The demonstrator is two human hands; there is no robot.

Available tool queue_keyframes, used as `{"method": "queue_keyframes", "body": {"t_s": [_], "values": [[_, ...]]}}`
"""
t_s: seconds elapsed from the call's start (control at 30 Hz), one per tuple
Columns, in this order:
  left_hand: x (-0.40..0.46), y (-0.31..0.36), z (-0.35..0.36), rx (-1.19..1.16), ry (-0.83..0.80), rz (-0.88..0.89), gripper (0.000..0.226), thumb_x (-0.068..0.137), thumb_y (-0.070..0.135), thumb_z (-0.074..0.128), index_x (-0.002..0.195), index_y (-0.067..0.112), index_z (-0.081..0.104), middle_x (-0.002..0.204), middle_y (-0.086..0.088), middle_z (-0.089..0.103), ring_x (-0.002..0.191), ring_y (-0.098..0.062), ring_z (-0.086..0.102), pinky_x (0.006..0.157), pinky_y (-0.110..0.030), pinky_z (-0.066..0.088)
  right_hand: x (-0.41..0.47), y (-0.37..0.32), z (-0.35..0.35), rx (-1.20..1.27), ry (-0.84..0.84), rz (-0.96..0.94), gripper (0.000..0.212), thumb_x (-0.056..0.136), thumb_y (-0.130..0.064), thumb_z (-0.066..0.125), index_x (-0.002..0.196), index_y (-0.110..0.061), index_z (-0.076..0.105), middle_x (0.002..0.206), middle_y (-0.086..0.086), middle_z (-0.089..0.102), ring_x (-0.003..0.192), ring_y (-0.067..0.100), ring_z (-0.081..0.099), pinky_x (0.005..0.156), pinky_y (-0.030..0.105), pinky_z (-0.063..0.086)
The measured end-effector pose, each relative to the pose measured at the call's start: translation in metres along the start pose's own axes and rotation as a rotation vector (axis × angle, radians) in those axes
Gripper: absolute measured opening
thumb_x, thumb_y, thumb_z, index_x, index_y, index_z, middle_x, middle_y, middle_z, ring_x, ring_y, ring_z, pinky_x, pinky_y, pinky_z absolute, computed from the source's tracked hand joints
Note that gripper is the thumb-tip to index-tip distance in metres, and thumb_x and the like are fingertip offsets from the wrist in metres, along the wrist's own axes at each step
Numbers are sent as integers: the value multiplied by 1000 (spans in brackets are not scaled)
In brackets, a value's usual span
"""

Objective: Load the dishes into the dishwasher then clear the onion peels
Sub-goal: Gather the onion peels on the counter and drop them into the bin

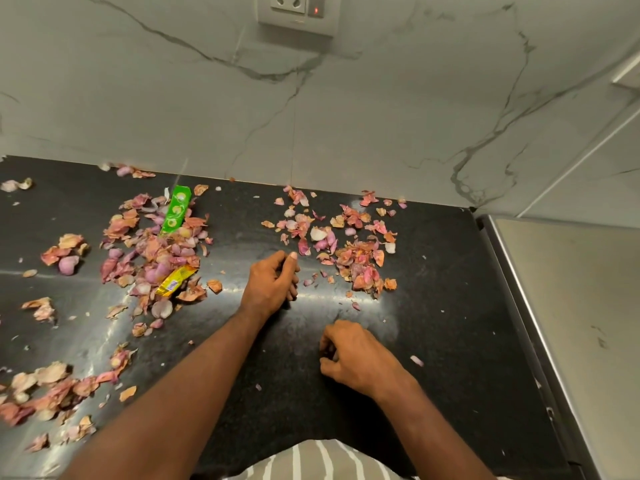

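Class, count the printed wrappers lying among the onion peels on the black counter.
2: a green wrapper at the far end of the left peel heap, and a yellow wrapper at its near side. Peels may hide others.

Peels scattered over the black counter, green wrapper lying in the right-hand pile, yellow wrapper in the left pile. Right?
Not quite. The head view shows the green wrapper in the left-hand pile of onion peels, up near the wall, not the right-hand pile. The rest holds: peels scattered over the black counter, yellow wrapper in the left pile.

Even indoor light from above, glare streaks on the dark countertop (433, 341), soft shadows under the forearms, wide-angle bowing at the edges
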State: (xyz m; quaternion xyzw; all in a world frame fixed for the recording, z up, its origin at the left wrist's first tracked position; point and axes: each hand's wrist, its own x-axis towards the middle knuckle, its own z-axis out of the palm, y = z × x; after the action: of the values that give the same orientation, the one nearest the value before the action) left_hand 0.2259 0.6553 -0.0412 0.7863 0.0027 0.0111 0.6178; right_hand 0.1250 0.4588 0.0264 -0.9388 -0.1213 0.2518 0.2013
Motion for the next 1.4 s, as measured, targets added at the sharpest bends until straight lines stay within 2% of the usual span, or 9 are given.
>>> {"method": "queue_keyframes", "body": {"t_s": [0.37,0.53,0.63,0.7,0.8,0.97,1.07,1.23,1.4], "values": [[-2,0,-1,-4,-7,4,36,109,41,53,87,15,65,69,-8,68,53,-26,68,48,-36,58,12,9,2,132,68,68,5,93,-23,68,90,-26,66,88,-7,67,79,9,66,78,39,61],[-1,-1,-1,-6,-9,3,34,110,36,52,86,15,64,69,-9,68,53,-27,67,49,-35,58,15,27,-21,251,509,63,36,100,-7,65,129,-27,71,135,-7,67,117,-2,62,107,28,53],[-1,-2,-1,-3,-25,5,33,110,35,52,86,15,65,70,-10,68,53,-27,67,49,-36,58,10,39,-41,404,565,189,18,95,-21,76,108,-34,77,105,-10,76,81,-3,72,80,28,64],[-1,-2,-1,-1,-27,8,33,110,35,52,86,16,64,71,-11,68,53,-27,67,48,-36,58,5,51,-47,397,550,211,16,92,-21,79,93,-37,75,107,-21,71,88,-4,69,87,24,61],[-1,-2,0,12,-27,12,33,110,34,52,86,15,64,70,-10,68,52,-25,66,47,-32,56,-4,65,-49,412,486,253,23,93,-15,77,103,-35,79,124,-22,68,104,-3,67,100,26,55],[-2,-1,2,202,-26,75,37,110,39,51,80,21,63,65,-2,67,52,-15,65,51,-35,56,-26,89,-49,419,565,400,14,92,-25,79,90,-37,72,90,-15,71,80,-4,69,61,15,58],[-3,-1,4,336,-7,118,39,110,42,50,79,21,61,64,2,66,55,-13,65,55,-38,55,-43,108,-47,381,444,455,17,91,-21,80,85,-36,74,86,-15,72,73,-5,70,49,8,50],[-4,1,7,354,18,118,39,110,41,50,79,20,62,65,2,67,58,-16,65,57,-45,56,-64,128,-42,253,176,504,19,82,-32,90,89,-35,72,86,-12,72,77,1,70,67,18,54],[-9,5,14,494,50,127,40,110,39,48,79,16,60,64,-3,62,59,-24,59,56,-48,50,-64,124,-43,114,79,449,9,88,-27,83,87,-31,75,88,-11,73,81,4,69,77,25,59]]}}
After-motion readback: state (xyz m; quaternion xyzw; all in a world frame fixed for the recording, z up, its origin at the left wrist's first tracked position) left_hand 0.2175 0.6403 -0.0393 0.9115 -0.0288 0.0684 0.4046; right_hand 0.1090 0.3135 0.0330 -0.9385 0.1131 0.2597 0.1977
